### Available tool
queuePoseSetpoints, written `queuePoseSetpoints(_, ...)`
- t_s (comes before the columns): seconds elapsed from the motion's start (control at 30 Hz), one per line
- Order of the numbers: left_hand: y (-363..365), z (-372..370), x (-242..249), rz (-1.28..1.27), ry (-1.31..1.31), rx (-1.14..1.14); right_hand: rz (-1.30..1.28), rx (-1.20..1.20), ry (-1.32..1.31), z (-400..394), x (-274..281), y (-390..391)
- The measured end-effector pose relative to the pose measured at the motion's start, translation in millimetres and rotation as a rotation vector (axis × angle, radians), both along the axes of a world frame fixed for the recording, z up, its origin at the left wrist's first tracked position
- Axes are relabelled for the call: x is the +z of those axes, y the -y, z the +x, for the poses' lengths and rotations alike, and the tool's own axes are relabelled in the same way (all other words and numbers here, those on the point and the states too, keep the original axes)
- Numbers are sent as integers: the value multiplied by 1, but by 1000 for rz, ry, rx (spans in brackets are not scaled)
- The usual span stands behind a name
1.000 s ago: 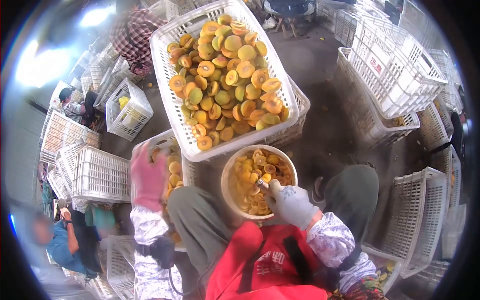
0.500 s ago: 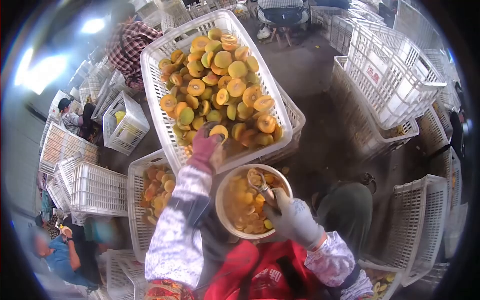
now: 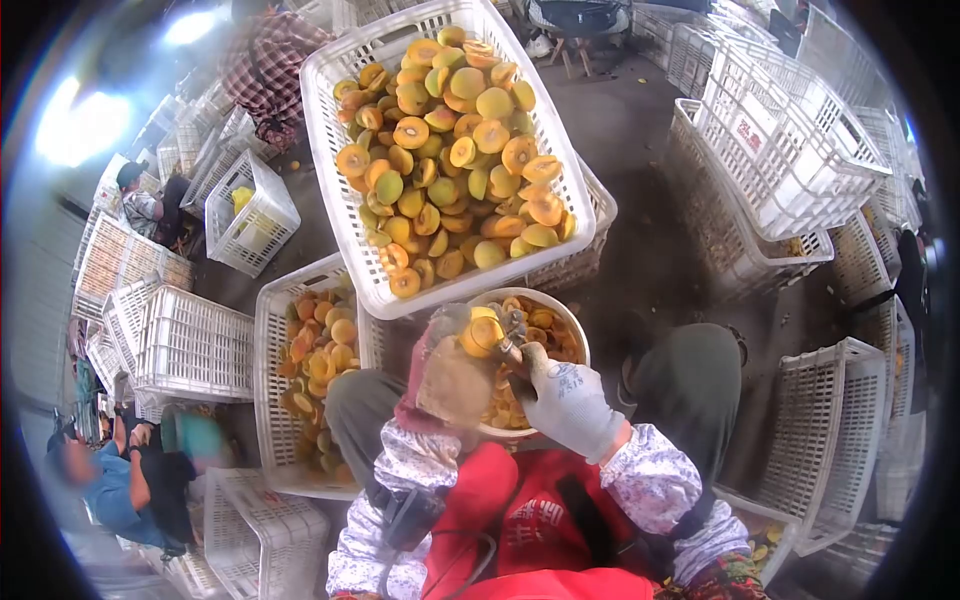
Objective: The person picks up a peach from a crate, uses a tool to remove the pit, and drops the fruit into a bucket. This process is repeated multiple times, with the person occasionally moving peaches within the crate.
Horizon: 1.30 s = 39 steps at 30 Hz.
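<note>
My left hand (image 3: 438,378), in a reddish, stained glove, holds a peach half (image 3: 482,335) with its orange cut face up. In a pale grey glove, my right hand (image 3: 575,405) is closed round the handle of a pitting tool (image 3: 512,352). The tool's metal end meets the peach half or is right beside it; exactly how they touch is hard to see. Both hands are over a white bucket (image 3: 583,345) of orange fruit pieces, partly hidden by them. Beyond it, a white crate (image 3: 325,175) is heaped with halved peaches (image 3: 450,150), greenish-skinned and orange-fleshed.
Left of the bucket stands another crate (image 3: 266,400) with peach pieces. Stacked white crates (image 3: 790,150) rise at right, and more crates (image 3: 195,345) stand at left. Several people work nearby, one in a checked shirt (image 3: 270,65) and one in blue (image 3: 120,490).
My left hand has come back from the heaped crate to the bucket, bringing a peach half. My right hand has moved slightly left, and the tool now meets or nears the fruit.
</note>
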<state>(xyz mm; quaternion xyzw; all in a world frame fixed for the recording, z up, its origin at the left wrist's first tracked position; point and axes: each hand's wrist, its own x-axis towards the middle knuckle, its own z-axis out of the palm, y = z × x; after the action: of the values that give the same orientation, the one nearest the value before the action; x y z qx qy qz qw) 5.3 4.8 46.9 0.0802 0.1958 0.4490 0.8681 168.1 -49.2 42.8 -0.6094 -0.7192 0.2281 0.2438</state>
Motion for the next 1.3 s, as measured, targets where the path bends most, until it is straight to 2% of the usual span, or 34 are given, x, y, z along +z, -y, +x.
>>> queuePoseSetpoints(0.07,7,11,2,854,-1141,75,-19,7,18,-2,-5,1)
queuePoseSetpoints(0.1,7,13,3,849,-1138,70,-35,14,36,-2,-7,2)
queuePoseSetpoints(0.17,3,19,3,1201,-1511,97,-69,0,2,-2,-9,3)
queuePoseSetpoints(0.2,1,21,-2,1195,-1509,88,-97,-12,-34,-2,-11,4)
queuePoseSetpoints(0.27,-5,26,-16,40,-173,136,-56,6,-88,-3,-20,7)
queuePoseSetpoints(0.3,-3,28,-20,99,-421,201,-7,27,-141,-4,-24,7)
queuePoseSetpoints(0.43,4,36,3,52,-482,198,-68,108,-191,2,-36,8)
queuePoseSetpoints(0.5,5,36,12,4,-354,164,-46,203,-477,5,-39,4)
queuePoseSetpoints(0.53,5,33,8,1,-353,167,-50,205,-477,9,-25,0)
queuePoseSetpoints(0.6,6,25,-6,196,-361,153,-809,249,-740,18,13,-7)
queuePoseSetpoints(0.63,3,20,-7,153,-187,65,-944,324,-805,20,10,-9)
queuePoseSetpoints(0.8,1,11,3,200,-30,-56,-1132,410,-1024,18,13,-7)
queuePoseSetpoints(0.87,-2,-5,6,739,-732,147,-1015,279,-1009,18,23,-7)
queuePoseSetpoints(0.9,-4,-17,11,750,-736,148,-985,197,-899,20,20,-10)
queuePoseSetpoints(0.93,-8,-34,18,633,-728,327,-976,200,-906,24,0,-9)
queuePoseSetpoints(1.0,-16,-76,33,387,-695,656,-32,249,-177,30,-49,2)
queuePoseSetpoints(1.03,-14,-109,40,601,-1203,534,-203,182,49,30,-45,4)
queuePoseSetpoints(1.07,-16,-142,48,667,-1555,475,-198,170,41,28,-42,5)
queuePoseSetpoints(1.1,-19,-161,56,722,-1911,405,-231,146,186,24,-41,6)
queuePoseSetpoints(1.13,-20,-155,63,727,-1922,405,-265,129,330,20,-39,7)
queuePoseSetpoints(1.2,-25,-139,71,967,-2492,394,-217,137,277,16,-35,7)
queuePoseSetpoints(1.23,-39,-123,69,1029,-2224,374,-162,150,197,16,-36,7)
queuePoseSetpoints(1.3,-69,-74,62,829,-1943,96,-109,161,126,18,-33,6)
